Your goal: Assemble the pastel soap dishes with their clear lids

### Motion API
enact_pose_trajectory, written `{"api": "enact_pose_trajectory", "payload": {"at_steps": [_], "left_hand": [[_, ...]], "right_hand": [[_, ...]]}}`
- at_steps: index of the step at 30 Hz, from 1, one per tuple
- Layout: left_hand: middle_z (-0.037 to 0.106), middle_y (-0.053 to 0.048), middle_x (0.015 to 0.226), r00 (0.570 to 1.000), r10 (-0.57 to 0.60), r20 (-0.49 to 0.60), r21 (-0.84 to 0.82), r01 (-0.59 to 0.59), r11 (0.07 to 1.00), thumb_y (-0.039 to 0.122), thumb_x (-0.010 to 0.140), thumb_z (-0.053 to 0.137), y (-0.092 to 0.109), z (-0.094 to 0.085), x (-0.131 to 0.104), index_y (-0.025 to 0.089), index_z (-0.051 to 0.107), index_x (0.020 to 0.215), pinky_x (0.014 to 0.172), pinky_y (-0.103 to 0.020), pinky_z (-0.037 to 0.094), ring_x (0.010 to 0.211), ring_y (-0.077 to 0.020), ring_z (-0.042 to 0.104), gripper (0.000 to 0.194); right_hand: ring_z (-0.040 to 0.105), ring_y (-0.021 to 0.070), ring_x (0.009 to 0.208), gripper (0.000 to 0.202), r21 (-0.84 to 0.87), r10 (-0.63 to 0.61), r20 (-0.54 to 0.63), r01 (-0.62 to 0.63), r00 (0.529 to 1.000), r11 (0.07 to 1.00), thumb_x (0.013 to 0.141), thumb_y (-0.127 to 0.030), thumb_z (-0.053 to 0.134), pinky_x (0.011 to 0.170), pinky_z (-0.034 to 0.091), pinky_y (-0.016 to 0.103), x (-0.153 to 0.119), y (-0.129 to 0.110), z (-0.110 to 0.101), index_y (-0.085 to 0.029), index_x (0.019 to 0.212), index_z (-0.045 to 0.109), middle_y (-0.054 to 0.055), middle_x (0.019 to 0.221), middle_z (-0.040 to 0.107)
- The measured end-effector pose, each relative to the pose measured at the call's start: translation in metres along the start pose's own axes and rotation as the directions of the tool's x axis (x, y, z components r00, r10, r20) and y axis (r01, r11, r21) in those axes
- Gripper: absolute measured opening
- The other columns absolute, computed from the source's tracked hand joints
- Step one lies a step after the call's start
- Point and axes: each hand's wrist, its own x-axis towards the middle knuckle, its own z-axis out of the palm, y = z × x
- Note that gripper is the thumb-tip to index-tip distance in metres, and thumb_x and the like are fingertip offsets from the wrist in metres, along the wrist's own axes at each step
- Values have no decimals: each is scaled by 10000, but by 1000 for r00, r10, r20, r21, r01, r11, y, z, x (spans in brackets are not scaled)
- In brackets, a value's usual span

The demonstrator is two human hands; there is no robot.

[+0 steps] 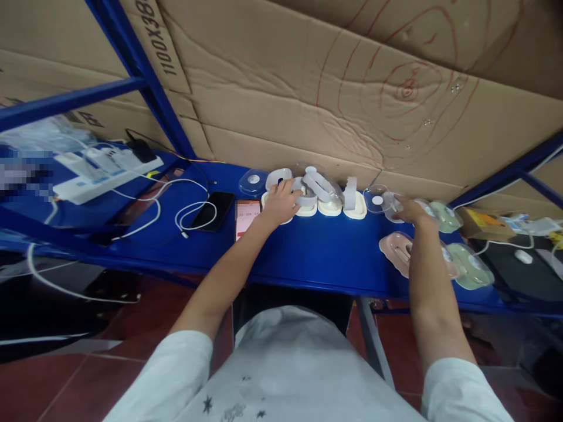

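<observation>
White cases stand in a row along the back of the blue worktop, light grey straps upon them. The left hand, fingers partly spread and bent, lies over the leftmost case; whether it grips anything cannot be told. At the row's right, the right hand reaches to clear covers, fingers bent, its hold unclear. Nearer the front edge lie pink and green pieces. Left of the row: a lit phone, beside a dark phone.
</observation>
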Motion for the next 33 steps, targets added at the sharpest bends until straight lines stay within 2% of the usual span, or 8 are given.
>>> {"api": "enact_pose_trajectory", "payload": {"at_steps": [3, 7, 13, 15, 18, 22, 28, 33], "left_hand": [[441, -199, 1647, 1000, -5, 4, -28, 5, 1000, 293, 956, 631, 0, -1, 0, 193, 691, 1395, 1207, -630, 355, 1507, -420, 401, 454], [444, -204, 1644, 1000, -4, 0, -20, 4, 1000, 312, 966, 616, 0, -1, 0, 191, 697, 1384, 1195, -629, 368, 1505, -418, 404, 443], [464, -184, 1626, 1000, 1, -9, -23, -1, 1000, 325, 970, 608, 0, 2, 1, 212, 706, 1377, 1183, -621, 379, 1496, -417, 402, 434], [468, -175, 1624, 1000, 0, -10, -35, 0, 999, 327, 968, 609, 0, 3, 1, 219, 714, 1366, 1186, -630, 372, 1498, -423, 393, 425], [467, -184, 1624, 1000, 1, -5, -37, -1, 999, 326, 962, 621, 0, 4, 1, 208, 720, 1357, 1190, -631, 368, 1501, -428, 390, 424], [474, -190, 1619, 1000, 11, -9, -11, -11, 1000, 332, 964, 631, 1, 2, 0, 200, 716, 1362, 1193, -612, 373, 1501, -418, 403, 428], [499, -192, 1606, 1000, 25, -8, 4, -25, 1000, 333, 978, 601, -1, 3, 0, 197, 721, 1351, 1199, -618, 363, 1508, -418, 403, 415], [500, -189, 1605, 1000, 27, -2, 13, -27, 1000, 338, 981, 591, -2, 3, 0, 196, 720, 1342, 1194, -609, 373, 1514, -410, 400, 409]], "right_hand": [[673, 248, 1208, 387, 31, 44, 26, -45, 999, 999, 1058, -383, 646, 1034, 578, 448, -1, 4, -11, -198, 1397, 632, 119, 1390, 664], [663, 303, 1278, 449, 20, 130, -41, -129, 991, 991, 1080, -228, 470, 1031, 522, 395, -10, 1, -21, -132, 1508, 566, 214, 1403, 692], [702, 324, 1195, 317, -45, 41, 8, -41, 999, 998, 985, -229, 536, 1029, 508, 440, -26, -27, -4, -212, 1201, 768, 149, 1233, 774], [625, 364, 1319, 272, -83, -2, 13, 3, 1000, 997, 958, -254, 579, 1120, 443, 527, -27, -34, 3, -192, 1137, 776, 175, 1318, 736], [391, 404, 1538, 261, -141, -62, 23, 65, 998, 988, 903, -323, 666, 1237, 267, 649, -25, -33, 6, -192, 1106, 765, 170, 1578, 565], [256, 376, 1620, 455, -232, -151, 112, 173, 982, 957, 844, -315, 713, 1286, 141, 677, -17, -20, 7, -200, 1285, 704, 155, 1704, 417], [243, 387, 1627, 708, -201, -140, 116, 162, 983, 966, 873, -272, 691, 1253, 189, 716, -6, 2, 7, -247, 1558, 516, 178, 1725, 371], [280, 463, 1587, 562, -156, -61, 84, 73, 995, 985, 960, -343, 660, 1177, 295, 699, 3, 16, -1, -245, 1510, 598, 245, 1742, 281]]}}
